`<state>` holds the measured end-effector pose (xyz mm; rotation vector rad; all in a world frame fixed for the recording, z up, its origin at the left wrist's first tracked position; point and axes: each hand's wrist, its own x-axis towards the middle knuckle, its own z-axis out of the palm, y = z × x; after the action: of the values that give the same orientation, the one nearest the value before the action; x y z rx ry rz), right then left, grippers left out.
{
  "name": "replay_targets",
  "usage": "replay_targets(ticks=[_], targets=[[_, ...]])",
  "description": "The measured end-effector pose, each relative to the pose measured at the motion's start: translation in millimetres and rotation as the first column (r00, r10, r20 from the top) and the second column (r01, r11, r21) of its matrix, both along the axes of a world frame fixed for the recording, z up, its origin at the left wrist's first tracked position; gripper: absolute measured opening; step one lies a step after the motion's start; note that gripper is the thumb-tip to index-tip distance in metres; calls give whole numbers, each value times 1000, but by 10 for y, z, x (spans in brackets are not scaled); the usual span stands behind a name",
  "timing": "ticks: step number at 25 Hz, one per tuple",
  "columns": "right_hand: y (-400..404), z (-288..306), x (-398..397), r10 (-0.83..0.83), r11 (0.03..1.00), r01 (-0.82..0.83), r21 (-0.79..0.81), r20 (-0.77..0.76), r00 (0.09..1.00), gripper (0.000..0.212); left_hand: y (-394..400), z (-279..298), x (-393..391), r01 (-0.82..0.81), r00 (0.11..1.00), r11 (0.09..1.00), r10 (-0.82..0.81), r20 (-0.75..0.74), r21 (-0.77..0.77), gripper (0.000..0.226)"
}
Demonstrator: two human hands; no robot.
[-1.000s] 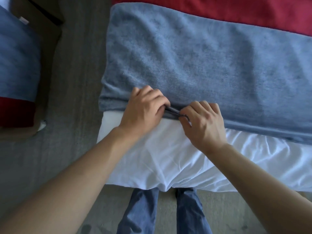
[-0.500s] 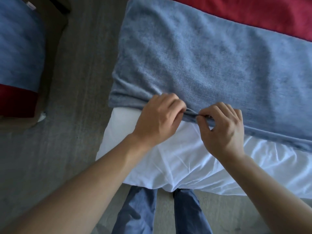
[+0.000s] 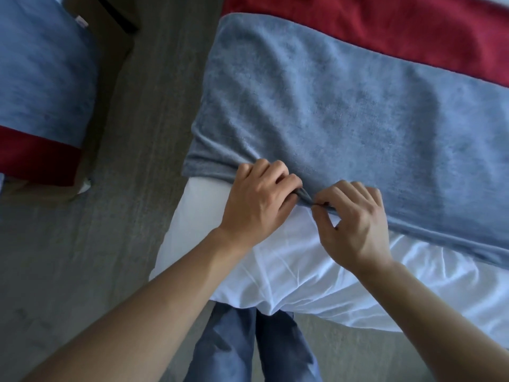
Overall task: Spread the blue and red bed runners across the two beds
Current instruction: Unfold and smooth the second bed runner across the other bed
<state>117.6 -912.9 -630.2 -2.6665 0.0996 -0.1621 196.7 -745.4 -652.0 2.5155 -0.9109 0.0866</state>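
Note:
A blue bed runner (image 3: pixel 344 106) lies across the white-sheeted bed (image 3: pixel 303 266) in front of me, with a red bed runner (image 3: pixel 385 28) beyond it. My left hand (image 3: pixel 259 199) grips the runner's near hem, fingers curled round the fabric. Just to its right, my right hand (image 3: pixel 355 219) pinches the same hem between thumb and fingertips. A second bed at the far left carries another blue runner (image 3: pixel 41 67) and another red runner (image 3: pixel 35 158).
Grey carpet (image 3: pixel 124 216) fills the gap between the two beds. A dark piece of furniture (image 3: pixel 121 15) stands at the top of that gap. My legs in blue trousers (image 3: pixel 248 346) stand against the bed's near edge.
Both hands have stayed on the blue runner's near hem, shifting slightly right along it. The hem is bunched more between them.

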Motion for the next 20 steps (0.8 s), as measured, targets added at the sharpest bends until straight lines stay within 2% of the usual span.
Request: replay_targets(ticks=[3,7,11,14,19,20], targets=[[-3,54,-11,21,999,-20,-24,22,1000,11,-65,58,-47,33,999,999,-33,27,-2,11],[127,43,171,55,994,-51,-94,43,998,11,37,94,13,75,994,995,-79,72,67,20],[158,70,122,41,992,-33,-118,62,997,16,230,49,148,98,988,983,-114,101,156,14],[140,115,86,36,991,-31,-130,42,998,13,358,25,344,122,986,983,-136,98,140,7],[723,-1,421,78,980,-83,-180,-37,996,4,691,-25,451,208,971,971,-219,96,115,14],[798,-34,479,64,981,-68,-179,-28,998,8,747,-35,493,203,973,972,-214,91,122,15]])
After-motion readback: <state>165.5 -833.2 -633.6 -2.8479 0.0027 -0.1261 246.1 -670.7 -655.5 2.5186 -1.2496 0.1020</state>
